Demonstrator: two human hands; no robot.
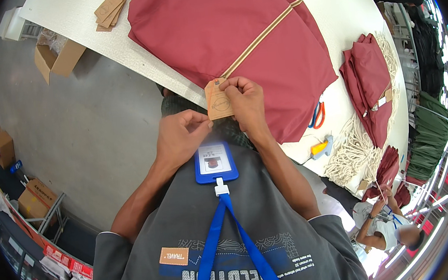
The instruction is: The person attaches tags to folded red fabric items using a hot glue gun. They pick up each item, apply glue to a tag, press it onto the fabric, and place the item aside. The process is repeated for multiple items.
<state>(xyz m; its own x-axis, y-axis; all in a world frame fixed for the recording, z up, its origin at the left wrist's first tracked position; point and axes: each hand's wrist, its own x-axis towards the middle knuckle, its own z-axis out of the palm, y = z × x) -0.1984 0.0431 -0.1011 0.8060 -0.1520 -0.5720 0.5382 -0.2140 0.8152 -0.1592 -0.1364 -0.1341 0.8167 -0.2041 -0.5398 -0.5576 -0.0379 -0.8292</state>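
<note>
A brown cardboard hang tag [217, 101] is upright in front of me, close to the table edge. My right hand [249, 106] pinches its right side between thumb and fingers. At the tag's lower left corner, the thumb and index finger of my left hand [181, 136] are pressed together on it. A thin orange string shows against the card. Just beyond my hands, a dark red fabric piece [188, 31] with a gold-and-brown zipper [258, 41] spreads over the white table [115, 59]. The zipper's near end lies right behind the tag.
More brown tags [110, 11] lie at the far left. To the right are orange-handled scissors [317, 116], a yellow-and-grey tool [320, 148], white cord [354, 152] and folded red fabric [371, 84]. A co-worker [385, 222] handles cord at lower right. Cardboard boxes [65, 58] stand left.
</note>
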